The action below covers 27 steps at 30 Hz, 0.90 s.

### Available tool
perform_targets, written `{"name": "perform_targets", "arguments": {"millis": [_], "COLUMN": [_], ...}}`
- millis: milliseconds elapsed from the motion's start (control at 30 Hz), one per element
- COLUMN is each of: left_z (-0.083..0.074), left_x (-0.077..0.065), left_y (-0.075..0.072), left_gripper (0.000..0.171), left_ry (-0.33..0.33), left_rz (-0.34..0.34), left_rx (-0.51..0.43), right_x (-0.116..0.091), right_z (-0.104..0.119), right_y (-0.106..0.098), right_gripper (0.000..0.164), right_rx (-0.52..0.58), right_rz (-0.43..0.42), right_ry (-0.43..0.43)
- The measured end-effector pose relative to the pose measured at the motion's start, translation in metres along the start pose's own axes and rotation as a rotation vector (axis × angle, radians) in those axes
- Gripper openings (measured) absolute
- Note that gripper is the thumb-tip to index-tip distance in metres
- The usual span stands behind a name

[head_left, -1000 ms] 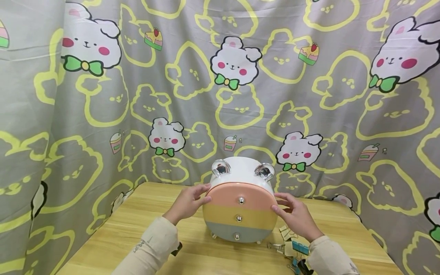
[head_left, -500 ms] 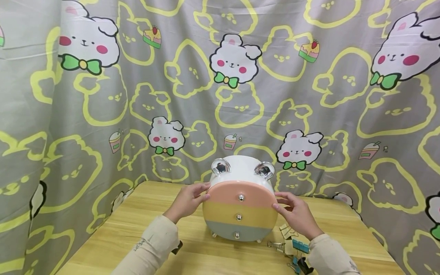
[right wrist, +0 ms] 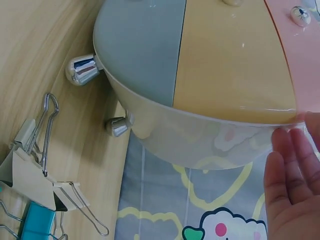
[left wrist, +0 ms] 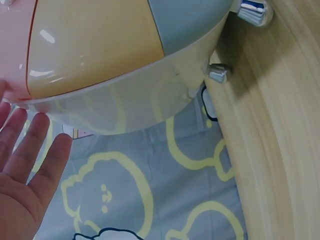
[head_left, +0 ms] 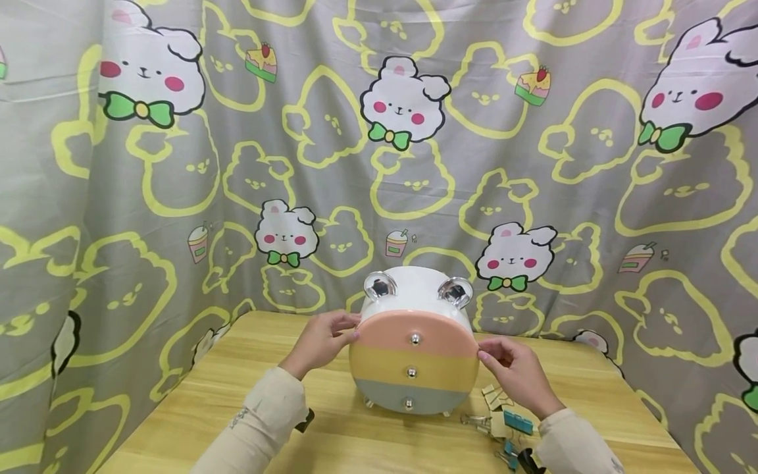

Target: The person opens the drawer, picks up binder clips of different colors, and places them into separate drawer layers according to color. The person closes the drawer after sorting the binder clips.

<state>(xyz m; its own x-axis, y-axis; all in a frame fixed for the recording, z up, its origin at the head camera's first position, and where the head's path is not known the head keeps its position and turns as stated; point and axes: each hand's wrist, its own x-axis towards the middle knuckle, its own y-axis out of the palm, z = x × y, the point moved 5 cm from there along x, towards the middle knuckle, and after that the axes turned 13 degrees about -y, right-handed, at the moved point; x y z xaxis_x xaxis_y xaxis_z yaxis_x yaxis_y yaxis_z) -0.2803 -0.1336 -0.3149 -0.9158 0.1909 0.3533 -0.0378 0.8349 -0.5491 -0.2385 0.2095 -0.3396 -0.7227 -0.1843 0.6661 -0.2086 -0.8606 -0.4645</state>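
Observation:
A rounded white desktop drawer box stands on short silver feet, its front banded in pink, yellow and grey-blue with a silver knob on each band. Two silver rings like eyes or ears rise at its top. My left hand is at the box's upper left side, fingertips right at the edge of the pink drawer; its fingers look nearly straight in the left wrist view. On the opposite side my right hand has thumb and fingertips at the edge near the pink-yellow seam, fingers extended in the right wrist view.
Several binder clips, cream, teal and black, lie on the wooden table at the box's right, close under the right forearm. A small black object shows beside the left sleeve. A patterned curtain hangs behind the table.
My right hand has shifted slightly right and down along the box's edge. The left hand stays about where it was, and the box stands in the same place with its drawers shut.

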Motion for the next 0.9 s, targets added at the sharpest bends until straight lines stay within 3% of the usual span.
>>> {"name": "perform_targets", "arguments": {"millis": [133,467,700,900], "left_z": [-0.004,-0.020,-0.032,-0.039], "left_x": [0.003,0.011,0.020,0.029], "left_y": [-0.003,-0.004,-0.002,0.001], "left_gripper": [0.029,0.077,0.086,0.093], "left_ry": [-0.022,-0.033,0.013,0.001], "left_rz": [-0.017,-0.004,0.027,0.059], "left_rx": [-0.011,-0.029,-0.028,0.005], "right_x": [-0.003,-0.010,-0.014,-0.016], "right_z": [0.003,0.007,0.008,0.014], "right_y": [0.000,0.024,0.049,0.067], "right_gripper": [0.012,0.010,0.021,0.036], "right_rx": [0.033,0.121,0.217,0.336], "right_rz": [-0.001,0.093,0.208,0.314], "right_ry": [-0.025,-0.014,-0.076,-0.127]}}
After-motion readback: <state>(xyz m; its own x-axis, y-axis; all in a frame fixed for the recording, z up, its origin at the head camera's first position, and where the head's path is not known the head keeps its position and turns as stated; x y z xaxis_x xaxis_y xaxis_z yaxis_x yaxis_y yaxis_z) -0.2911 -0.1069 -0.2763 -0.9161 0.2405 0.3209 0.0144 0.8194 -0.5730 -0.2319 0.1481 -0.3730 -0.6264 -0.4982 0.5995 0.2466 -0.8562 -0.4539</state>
